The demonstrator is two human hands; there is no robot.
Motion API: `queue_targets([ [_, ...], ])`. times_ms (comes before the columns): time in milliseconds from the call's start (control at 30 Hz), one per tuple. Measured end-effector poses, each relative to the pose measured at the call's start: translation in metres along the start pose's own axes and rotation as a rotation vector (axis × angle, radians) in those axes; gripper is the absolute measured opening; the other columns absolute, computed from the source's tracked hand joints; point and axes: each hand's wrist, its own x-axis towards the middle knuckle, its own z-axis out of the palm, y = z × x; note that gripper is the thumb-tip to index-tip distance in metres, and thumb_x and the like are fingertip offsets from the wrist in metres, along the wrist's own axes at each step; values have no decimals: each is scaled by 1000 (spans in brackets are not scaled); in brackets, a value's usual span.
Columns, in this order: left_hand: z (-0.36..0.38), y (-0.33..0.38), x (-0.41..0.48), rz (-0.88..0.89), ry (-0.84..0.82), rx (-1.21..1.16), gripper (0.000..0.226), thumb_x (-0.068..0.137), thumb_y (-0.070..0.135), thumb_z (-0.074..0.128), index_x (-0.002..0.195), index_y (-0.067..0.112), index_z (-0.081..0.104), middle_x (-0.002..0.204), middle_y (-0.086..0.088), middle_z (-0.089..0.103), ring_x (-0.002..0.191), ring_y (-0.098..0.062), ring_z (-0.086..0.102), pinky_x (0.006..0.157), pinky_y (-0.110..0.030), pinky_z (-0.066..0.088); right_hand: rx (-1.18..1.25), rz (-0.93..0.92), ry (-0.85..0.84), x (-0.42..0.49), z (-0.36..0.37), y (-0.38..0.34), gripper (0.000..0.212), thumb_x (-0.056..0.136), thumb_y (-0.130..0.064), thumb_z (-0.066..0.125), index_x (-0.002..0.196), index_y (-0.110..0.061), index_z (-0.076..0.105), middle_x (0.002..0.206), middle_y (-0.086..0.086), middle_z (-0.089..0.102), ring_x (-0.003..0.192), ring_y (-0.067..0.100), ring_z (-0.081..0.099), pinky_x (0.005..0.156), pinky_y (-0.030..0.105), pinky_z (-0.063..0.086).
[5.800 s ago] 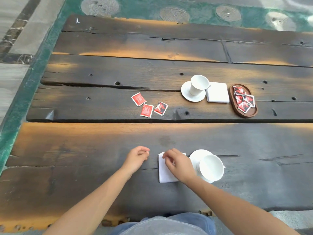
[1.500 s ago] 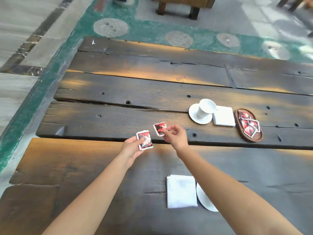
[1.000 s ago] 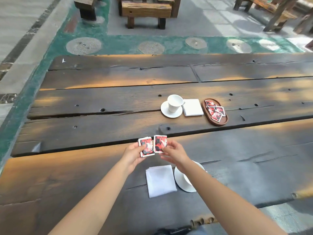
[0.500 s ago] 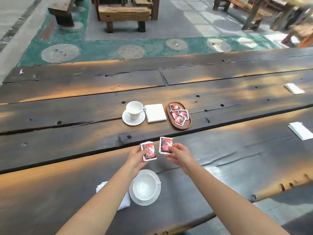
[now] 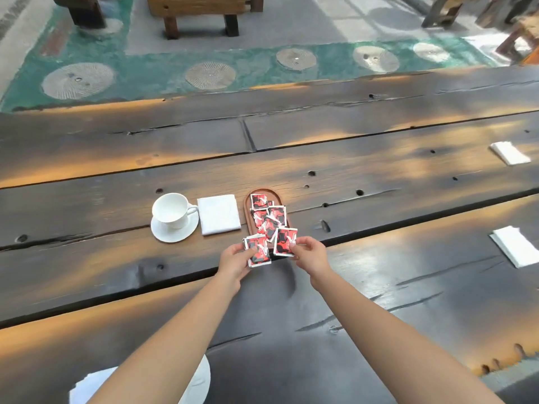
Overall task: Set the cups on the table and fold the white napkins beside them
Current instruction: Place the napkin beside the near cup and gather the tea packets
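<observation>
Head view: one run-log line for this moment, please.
left hand: holds packets | right hand: holds packet | both at tray near end | cup, napkin: set

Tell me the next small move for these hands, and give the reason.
Probably lower both hands and drop the packets into the wooden tray. The left hand pinches red packets, the right hand holds another packet, both at the tray's near end, where similar packets already lie.
</observation>
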Motion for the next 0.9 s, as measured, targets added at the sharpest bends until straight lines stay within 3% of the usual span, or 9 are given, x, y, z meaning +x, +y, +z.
queue_targets([
  [167,27,12,49,-21,161,87,39,83,10,69,119,5,56,113,-12,65,102,-24,62,85,-33,51,-138,-30,15,60,-1,-2,13,83,-12,68,92,-16,59,76,6,65,62,14,58,73,33,51],
  [200,30,14,56,-20,197,117,37,82,11,71,115,5,57,107,-9,65,100,-23,63,86,-33,52,-159,-34,12,70,1,-1,14,82,-14,69,90,-18,59,76,5,66,65,16,60,77,36,52],
  [267,37,18,71,-4,264,131,30,79,12,73,105,8,59,91,-2,63,82,-14,61,68,-26,50,-194,-48,7,87,6,2,15,81,-15,71,89,-21,59,76,5,68,73,19,65,81,37,52],
  [333,43,19,81,23,334,143,25,76,13,76,94,10,59,77,5,61,68,-5,55,56,-20,42,-232,-81,21,98,11,4,18,81,-16,71,89,-23,57,77,7,70,77,19,67,78,36,52],
  [400,47,15,87,58,371,195,24,74,15,78,88,12,59,72,6,62,65,-4,56,56,-20,42,-251,-122,42,102,16,9,20,81,-16,72,89,-25,56,72,1,66,68,12,62,70,30,51],
  [500,49,7,91,121,405,292,25,74,20,79,83,16,57,74,5,65,67,-9,60,58,-23,44,-307,-177,82,104,20,16,19,80,-16,71,89,-24,56,63,-10,57,57,5,50,63,26,45],
  [700,54,3,93,230,459,413,25,74,22,79,84,17,56,84,0,66,80,-17,65,75,-33,54,-435,-279,121,107,21,23,16,81,-24,70,87,-24,55,71,-4,53,62,11,49,57,29,40],
  [900,53,1,87,339,483,469,20,75,21,77,83,20,58,91,2,56,81,-12,56,74,-26,45,-421,-244,117,107,18,27,20,81,-23,70,88,-25,52,64,-7,47,62,12,48,56,27,37],
])
